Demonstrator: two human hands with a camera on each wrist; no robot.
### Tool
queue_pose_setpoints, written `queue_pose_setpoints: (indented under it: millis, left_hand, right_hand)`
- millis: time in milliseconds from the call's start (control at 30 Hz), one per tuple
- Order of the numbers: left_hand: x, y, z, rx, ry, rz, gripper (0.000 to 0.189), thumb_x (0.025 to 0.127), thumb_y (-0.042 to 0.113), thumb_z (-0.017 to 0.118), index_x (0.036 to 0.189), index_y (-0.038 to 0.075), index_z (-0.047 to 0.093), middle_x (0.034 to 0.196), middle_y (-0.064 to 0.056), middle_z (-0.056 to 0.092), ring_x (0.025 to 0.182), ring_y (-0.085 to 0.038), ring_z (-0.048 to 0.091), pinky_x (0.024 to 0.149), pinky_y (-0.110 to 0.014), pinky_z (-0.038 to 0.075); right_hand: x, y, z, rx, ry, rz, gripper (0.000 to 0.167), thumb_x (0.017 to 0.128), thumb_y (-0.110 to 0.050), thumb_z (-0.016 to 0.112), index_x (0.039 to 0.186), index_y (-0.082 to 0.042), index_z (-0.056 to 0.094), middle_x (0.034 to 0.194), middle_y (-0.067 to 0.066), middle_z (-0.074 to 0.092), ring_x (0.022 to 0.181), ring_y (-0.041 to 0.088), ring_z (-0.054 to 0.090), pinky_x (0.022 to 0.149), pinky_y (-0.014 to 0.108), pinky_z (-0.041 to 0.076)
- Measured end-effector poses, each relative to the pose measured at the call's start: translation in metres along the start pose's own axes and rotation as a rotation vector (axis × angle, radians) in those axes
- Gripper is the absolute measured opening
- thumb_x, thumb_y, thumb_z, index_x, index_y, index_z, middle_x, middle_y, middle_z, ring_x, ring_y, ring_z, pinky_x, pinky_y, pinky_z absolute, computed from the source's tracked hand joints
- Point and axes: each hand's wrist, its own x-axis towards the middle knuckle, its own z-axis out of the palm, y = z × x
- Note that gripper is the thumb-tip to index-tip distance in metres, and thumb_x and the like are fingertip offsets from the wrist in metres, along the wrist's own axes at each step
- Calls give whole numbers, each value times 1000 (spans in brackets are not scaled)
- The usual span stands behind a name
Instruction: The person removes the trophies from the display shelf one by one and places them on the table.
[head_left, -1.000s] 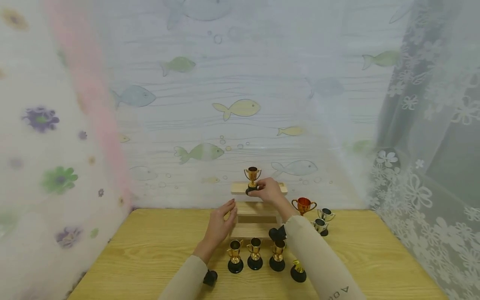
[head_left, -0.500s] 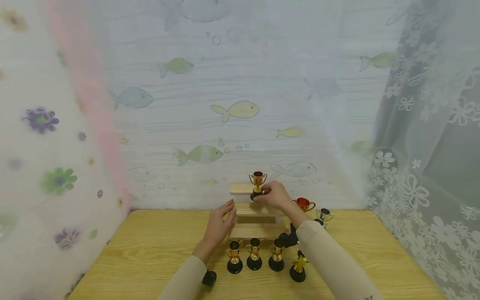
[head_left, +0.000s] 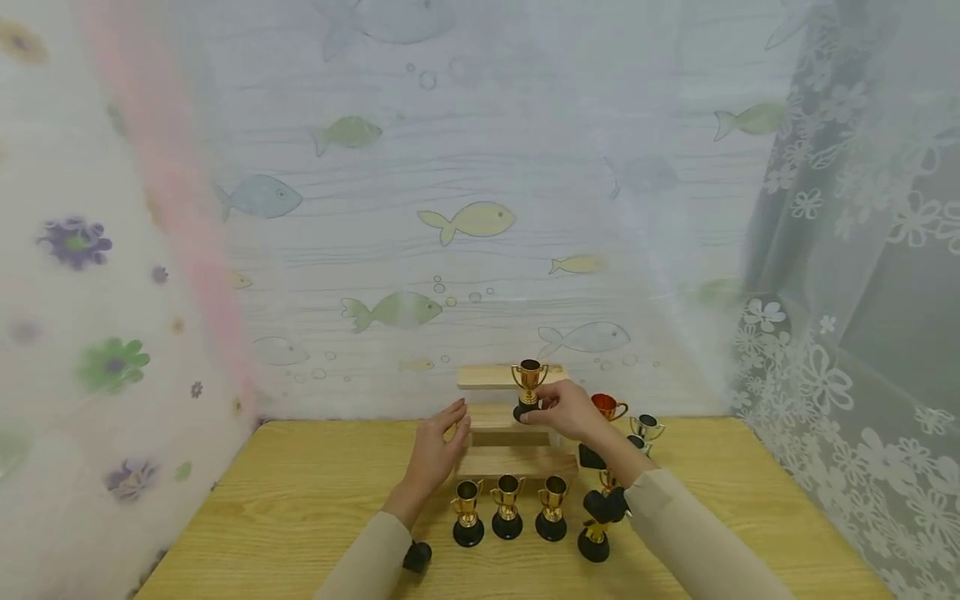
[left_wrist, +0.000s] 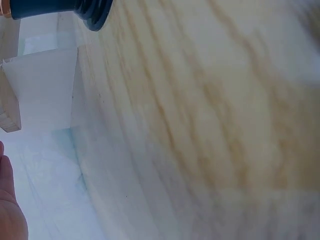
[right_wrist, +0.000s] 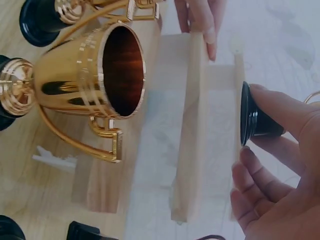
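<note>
My right hand pinches the black base of a small gold trophy cup between thumb and fingers. The cup is upright, in front of the upper part of a wooden tiered stand; whether its base touches a tier I cannot tell. In the right wrist view the black base shows between the fingertips, and most of that cup is out of frame. My left hand, fingers fairly straight, rests at the left end of the stand's middle tier.
Several gold trophy cups stand in a row before the stand, with a gold star trophy at their right. A red-orange cup and silver cups stand right of the stand, partly behind my right arm. A patterned curtain hangs behind the table.
My right hand has moved the gold trophy cup down and to the right, from before the top tier to lower, near the middle tier. The left hand has stayed in place.
</note>
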Motion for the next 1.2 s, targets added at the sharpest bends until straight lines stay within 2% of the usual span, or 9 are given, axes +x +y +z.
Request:
queue_pose_setpoints:
  millis: [67,133,267,333,400,500,767,1067,1200]
  left_hand:
    - [0,0,0,-4,-1,-5,36,104,17,61,131,-8,65,142,-16,61,131,-37,58,108,-51,47]
    - [1,-1,0,-3,-5,-6,37,104,17,61,132,-6,65,142,-15,60,131,-36,58,108,-51,47]
    - [2,-1,0,-5,-4,-2,35,104,17,62,131,-5,66,142,-16,61,132,-35,57,109,-50,47]
    - [2,-1,0,-6,-1,3,35,104,17,62,131,-4,66,142,-17,61,131,-36,57,109,-50,47]
    - [2,-1,0,-4,-1,3,35,105,19,61,131,-4,66,142,-16,61,132,-35,57,109,-50,47]
    - [2,-2,1,1,-7,-3,38,105,22,60,132,-4,66,143,-15,60,132,-35,57,110,-49,46]
    - [1,1,-1,-6,-28,-45,37,105,19,61,134,-4,64,145,-13,59,135,-34,54,111,-51,44]
    - [0,0,-2,-10,-28,-38,38,105,21,60,133,-5,65,144,-15,59,135,-35,55,112,-51,44]
    - [0,0,-1,-16,-32,-41,39,105,21,60,133,-6,64,145,-15,59,135,-35,54,112,-51,43]
  right_hand:
    - [-3,0,-1,5,3,-26,33,89,-21,81,113,-1,73,77,6,51,64,16,37,61,32,31]
    - [-7,0,-2,7,13,-49,19,88,-20,81,92,-4,70,73,4,43,62,16,34,60,31,28]
    - [-16,-3,-3,13,14,-72,30,87,-19,83,75,-9,57,75,4,43,64,17,37,58,31,28]
    - [-21,-5,-4,13,16,-66,26,86,-21,84,78,-7,63,79,5,49,68,18,42,58,30,32]
    - [-27,-7,-4,15,15,-64,23,85,-23,85,90,-4,71,84,5,56,74,19,47,60,30,37]
    - [-36,-9,-3,13,12,-76,31,84,-23,85,103,-1,75,89,5,61,78,20,52,62,31,42]
    - [-57,-12,3,30,11,-50,39,84,-27,86,112,-3,74,94,3,61,82,19,52,68,34,44]
    - [-74,-13,6,51,-40,-92,27,87,-32,82,98,-9,72,93,3,61,84,20,53,67,35,45]
    - [-84,-13,10,85,-60,-65,32,87,-34,82,104,-9,71,96,2,61,86,20,53,67,35,46]
